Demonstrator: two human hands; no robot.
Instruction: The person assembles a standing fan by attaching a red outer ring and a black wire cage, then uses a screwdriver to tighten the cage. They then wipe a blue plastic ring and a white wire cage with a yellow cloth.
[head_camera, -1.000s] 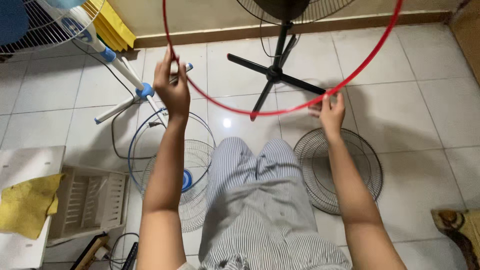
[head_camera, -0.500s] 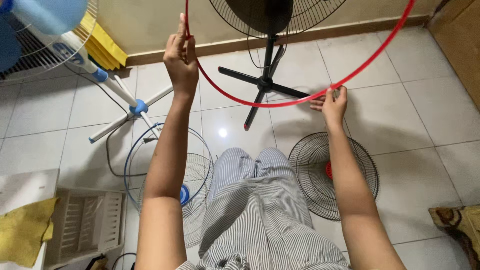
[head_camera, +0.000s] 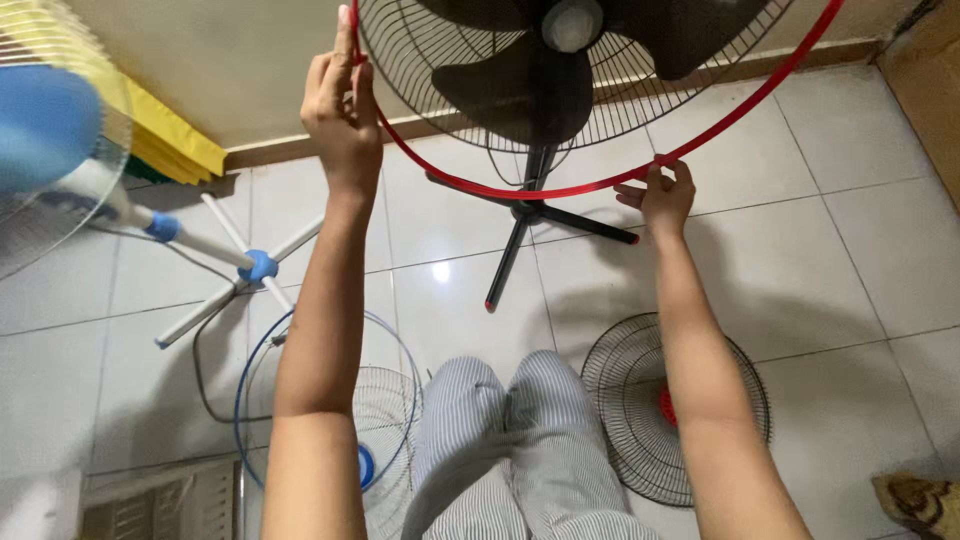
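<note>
While raised before the black standing fan (head_camera: 570, 60), left hand (head_camera: 340, 110) clasping red ring (head_camera: 520, 190) upper centre, right hand (head_camera: 662, 195) pinching its lower arc, black grille (head_camera: 630, 400) lower right on floor.

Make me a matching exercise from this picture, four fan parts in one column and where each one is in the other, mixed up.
Things:
1. red ring
2. black fan
3. dark grille
4. blue and white fan

Places:
A. flat on the tiles by the right forearm
B. tipped over at the left edge
C. standing upright by the wall
D. gripped by the left hand and right hand

Pairs: 1-D, 2-C, 3-A, 4-B
</note>
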